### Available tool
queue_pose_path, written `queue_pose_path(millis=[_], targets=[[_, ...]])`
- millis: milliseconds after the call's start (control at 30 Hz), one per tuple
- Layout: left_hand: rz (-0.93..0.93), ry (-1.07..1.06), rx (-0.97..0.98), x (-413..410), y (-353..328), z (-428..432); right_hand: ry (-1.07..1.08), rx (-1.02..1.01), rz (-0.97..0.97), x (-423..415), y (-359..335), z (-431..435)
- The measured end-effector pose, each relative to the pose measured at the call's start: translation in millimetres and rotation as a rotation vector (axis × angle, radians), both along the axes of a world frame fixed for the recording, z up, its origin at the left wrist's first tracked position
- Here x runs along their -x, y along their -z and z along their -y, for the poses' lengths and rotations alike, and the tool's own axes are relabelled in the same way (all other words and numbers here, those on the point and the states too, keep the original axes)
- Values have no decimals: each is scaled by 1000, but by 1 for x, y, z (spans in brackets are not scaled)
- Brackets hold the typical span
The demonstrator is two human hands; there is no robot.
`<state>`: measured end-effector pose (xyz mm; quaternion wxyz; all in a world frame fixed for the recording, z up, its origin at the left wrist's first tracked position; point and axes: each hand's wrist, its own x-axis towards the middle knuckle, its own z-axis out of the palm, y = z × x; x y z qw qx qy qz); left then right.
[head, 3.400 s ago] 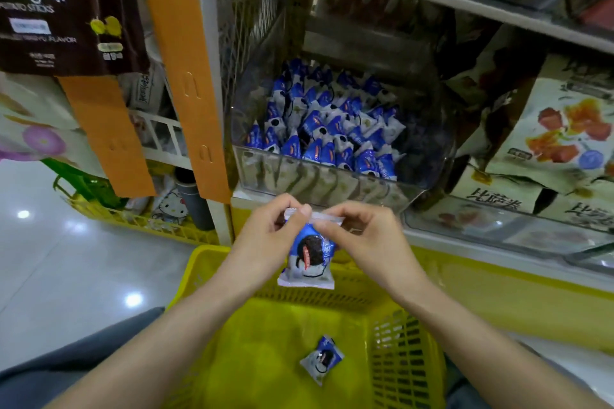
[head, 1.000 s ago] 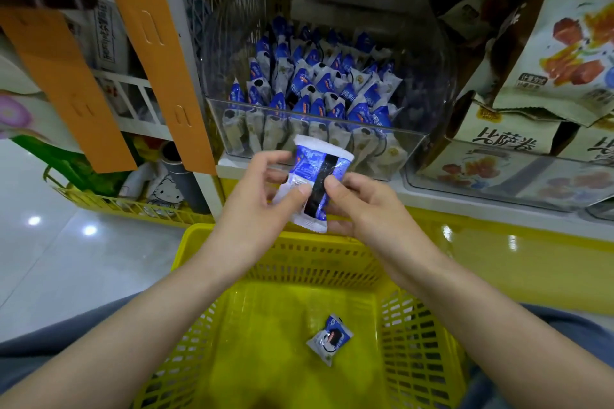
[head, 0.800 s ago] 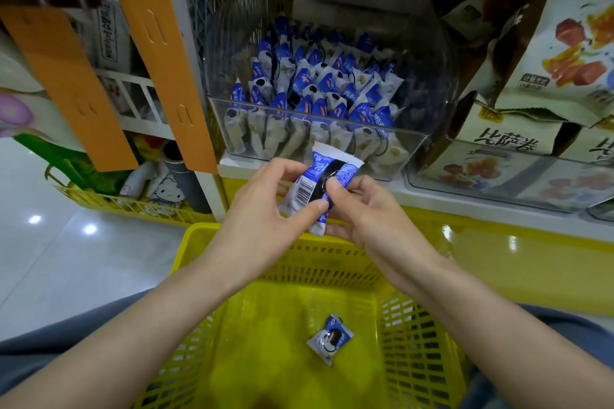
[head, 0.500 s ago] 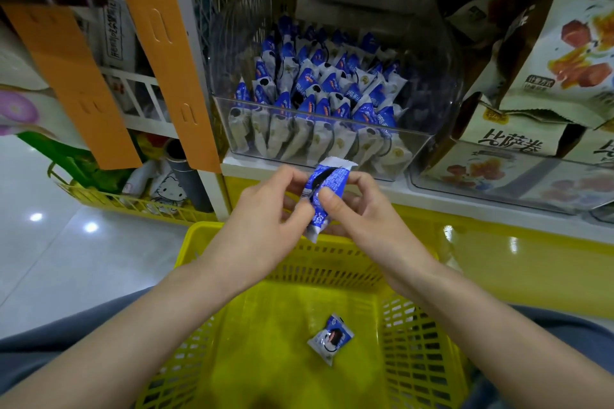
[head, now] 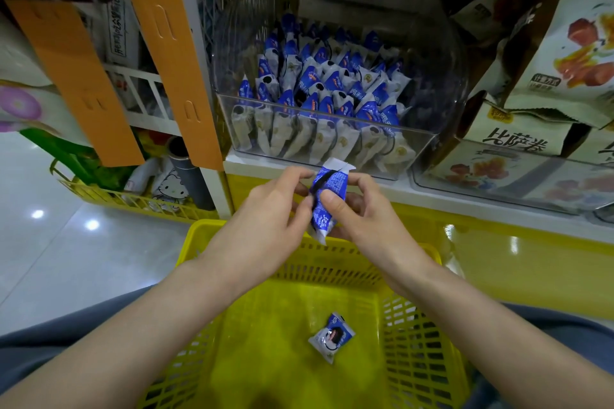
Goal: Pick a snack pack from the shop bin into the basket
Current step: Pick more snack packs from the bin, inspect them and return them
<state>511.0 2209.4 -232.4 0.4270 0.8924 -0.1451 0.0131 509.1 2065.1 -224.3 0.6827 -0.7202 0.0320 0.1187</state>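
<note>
With the left hand (head: 265,209) and right hand (head: 362,212) both pinching the snack pack (head: 327,201) above the basket (head: 415,325), lower it before letting go.

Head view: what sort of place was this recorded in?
Most likely a shop's snack aisle: a clear bin of small blue-and-white snack packs sits on a shelf, larger printed snack bags are stacked to its right, and a yellow shopping basket stands below.

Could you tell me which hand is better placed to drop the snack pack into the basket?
Probably right: the right hand pinches the snack pack across its face, above the basket; the left hand holds its edge.
</note>
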Motion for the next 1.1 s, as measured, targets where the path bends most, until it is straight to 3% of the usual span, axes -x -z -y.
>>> queue_pose_path(millis=[333, 533, 700, 900, 1100], targets=[[-39, 83, 54, -1, -7, -1, 11, -57, 1, 2, -3, 3], [134, -17, -217, 7, -8, 3, -31, 94, 88, 1, 1, -3], [240, -39, -373, 6, -14, 2, -61, 95, 66, 1, 2, -6], [120, -95, -133, -1, -11, 1, -78, 153, 100, 0, 4, -7], [184, -81, -155, -2, -9, -2, -134, 226, 175, 2, 8, -5]])
